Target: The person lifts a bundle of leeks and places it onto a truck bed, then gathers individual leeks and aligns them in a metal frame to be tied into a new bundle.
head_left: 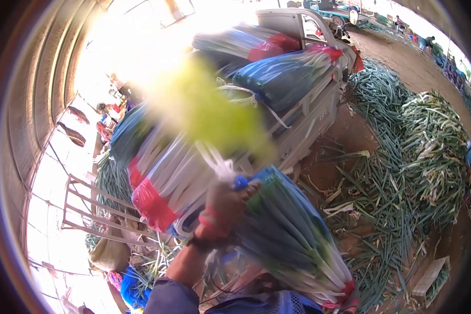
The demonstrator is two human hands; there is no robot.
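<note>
Bagged onions [298,230], neck in left grip [226,205]

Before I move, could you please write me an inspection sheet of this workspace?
Surface: brown ground, strewn with loose stalks beside the truck.
Job's things: a wrapped bundle of long green stalks in front of the person; more wrapped bundles loaded on the truck.
Clutter: heaped loose stalks at the right; a metal frame and a sack at the left.
Hands: left hand closed at the blue-tied end of the near bundle; right hand cannot be made out clearly.
Cables: nothing seen; a white cord hangs at the truck's side.
Surroundings: ribbed wall at the left, people in the background, strong glare, a yellow-green blur mid-view.
</note>
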